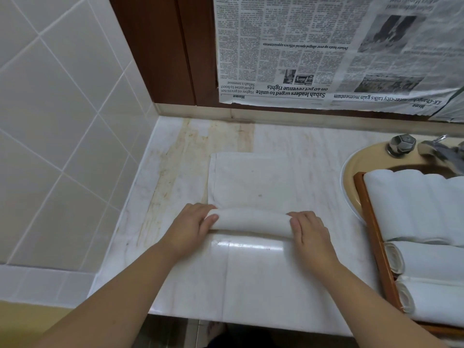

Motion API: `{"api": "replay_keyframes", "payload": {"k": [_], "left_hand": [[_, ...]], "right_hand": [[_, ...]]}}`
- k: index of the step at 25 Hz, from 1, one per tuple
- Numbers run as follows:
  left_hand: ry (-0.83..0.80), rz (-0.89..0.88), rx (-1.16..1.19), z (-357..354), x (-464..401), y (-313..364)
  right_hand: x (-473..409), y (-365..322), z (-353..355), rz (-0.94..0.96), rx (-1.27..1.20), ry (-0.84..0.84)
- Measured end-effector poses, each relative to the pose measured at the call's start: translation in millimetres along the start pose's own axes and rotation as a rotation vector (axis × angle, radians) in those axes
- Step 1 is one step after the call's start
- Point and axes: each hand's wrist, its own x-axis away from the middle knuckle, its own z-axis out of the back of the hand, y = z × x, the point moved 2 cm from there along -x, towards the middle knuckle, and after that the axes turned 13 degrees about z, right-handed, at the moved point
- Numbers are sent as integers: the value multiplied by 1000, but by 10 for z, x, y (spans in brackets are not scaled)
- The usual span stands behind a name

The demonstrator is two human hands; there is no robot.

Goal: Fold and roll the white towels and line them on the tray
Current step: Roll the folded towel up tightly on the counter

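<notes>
Both my left hand [193, 226] and right hand [310, 229] curl over the ends of a half-rolled towel [251, 219], flat part beyond; several rolls [431, 259] already on tray [376, 237] to my right.

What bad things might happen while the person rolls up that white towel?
The left hand and right hand grip only the ends of the half-rolled white towel, so its middle might roll loose or crooked. The flat part lies on the brown-stained marble counter and may pick up dirt. The wooden tray overhangs the sink and could tip.
</notes>
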Motion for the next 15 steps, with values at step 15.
{"api": "replay_keyframes", "payload": {"k": [15], "left_hand": [[339,-265,-315,-78,-59,213]], "right_hand": [[-268,-38,32,-9,99,219]]}}
